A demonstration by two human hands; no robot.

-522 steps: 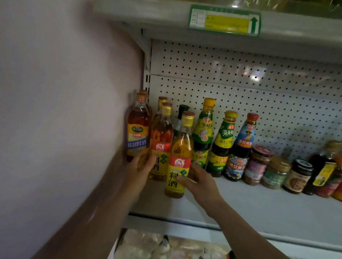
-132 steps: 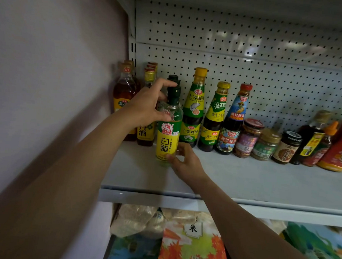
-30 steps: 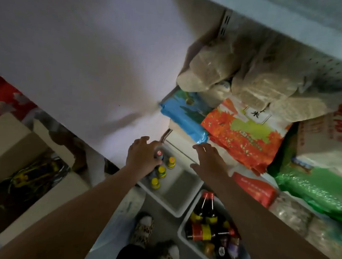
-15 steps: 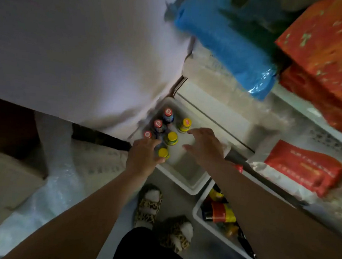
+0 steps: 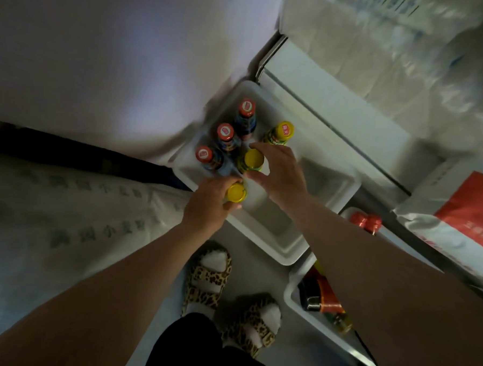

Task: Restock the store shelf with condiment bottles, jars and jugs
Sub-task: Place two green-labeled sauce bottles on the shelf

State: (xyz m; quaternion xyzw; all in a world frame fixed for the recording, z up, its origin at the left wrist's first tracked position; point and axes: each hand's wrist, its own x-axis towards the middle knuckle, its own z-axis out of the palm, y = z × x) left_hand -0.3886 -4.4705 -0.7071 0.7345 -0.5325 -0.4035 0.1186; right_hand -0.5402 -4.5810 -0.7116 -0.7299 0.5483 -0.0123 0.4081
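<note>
I look straight down into a white bin (image 5: 327, 187) on the floor that holds several upright bottles. Three have red caps (image 5: 224, 132) and stand in a row at the bin's left; three have yellow caps. My left hand (image 5: 210, 203) grips the neck of the nearest yellow-capped bottle (image 5: 235, 192). My right hand (image 5: 284, 172) curls its fingers and thumb around the middle yellow-capped bottle (image 5: 253, 160). A third yellow-capped bottle (image 5: 283, 130) stands behind my right hand.
A second white bin (image 5: 311, 318) with lying bottles sits at lower right, partly under my right arm. A large printed sack (image 5: 79, 216) lies left of the bins. White wall is above; shelf base and a red-and-white bag (image 5: 468, 220) are at right. My feet stand below.
My view has dropped from the shelf to the floor bin. Both hands came down onto the yellow-capped bottles and closed around them.
</note>
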